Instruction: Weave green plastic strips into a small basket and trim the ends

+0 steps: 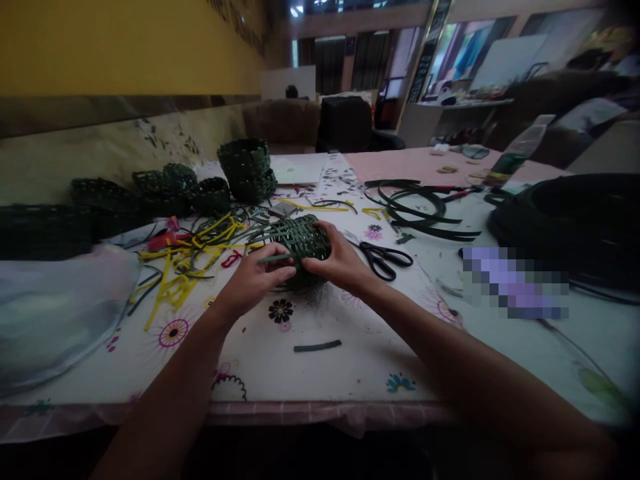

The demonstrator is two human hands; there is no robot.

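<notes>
Woven piece [293, 235] is up on the tabletop [350, 377], in front of me, between my two grips. Should be very light; I'd expect almost no weight to fight. Strips look like flat plastic band: probably springy along their length, easy to bend across the flat, a bit slick under bare skin. Weave looks tight enough to keep its shape, but I'd guess the wall gives if squeezed hard. Not fragile; the likelier trouble is loose ends slipping or the wall denting.

Best hold, in my judgement: thumb on the near face, fingers over the far side, on the closed weave rather than the loose ends. Right grip [345, 262] is set about like that, closed around the right end, thumb pressing the near side. Left grip [257, 277] pinches a narrow green strip [274, 259] between thumb and fingers, right by the near left edge. Pinching flat, across the width, should limit twisting.

Looks: dark green, rounded, criss-cross weave with small gaps, light sheen on top. Left side is untidy, loose strip ends fanning out toward the yellow strips [173, 280]. Underside is in shadow; can't tell how it's finished there. Black scissors [384, 259] lie just right of my right grip.
</notes>
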